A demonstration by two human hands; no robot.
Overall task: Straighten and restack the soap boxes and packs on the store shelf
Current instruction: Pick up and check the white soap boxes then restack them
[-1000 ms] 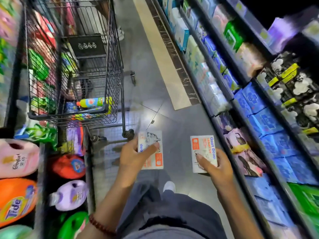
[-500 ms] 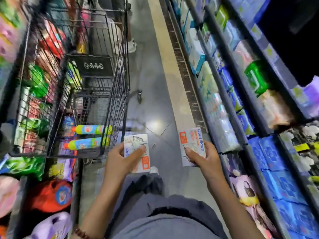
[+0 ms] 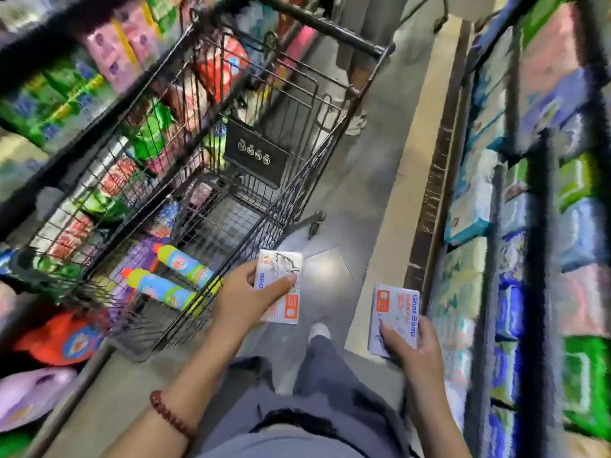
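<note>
Now the left hand [image 3: 246, 300] curls its fingers round the left soap box [image 3: 281, 285] and the right hand [image 3: 415, 353] curls round the right soap box [image 3: 395, 314], both above the floor [image 3: 363, 200] between cart [image 3: 284, 206] and shelf [image 3: 542, 246].

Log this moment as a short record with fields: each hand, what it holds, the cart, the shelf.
left grip: left hand holds a white-and-orange goat-print soap box, thumb across its face
right grip: right hand holds a second white-and-orange box printed Goat Soap
boxes: apart, both over the aisle floor, neither on a shelf
cart: black wire shopping cart beside the left hand, two colourful bottles lying inside
shelf: dark metal shelf to the right, its packs blurred
</note>
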